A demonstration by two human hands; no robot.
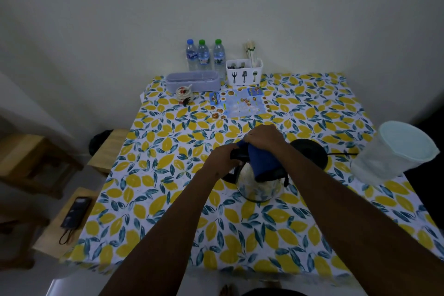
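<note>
While the L hand (223, 158) curls its fingers round the black handle (238, 153) of the steel kettle (258, 187), the R hand (262, 137) grips a blue cloth (263, 162) w/ fingers bunched together, pressing it over the kettle's top. Kettle rests on the lemon-print tablecloth (168, 175), w/ its black base (311, 151) just behind-right of it. White tub (396, 151) sits further right of kettle. Menu sheet (240, 103) & water bottles (204, 55) are well beyond it.
</note>
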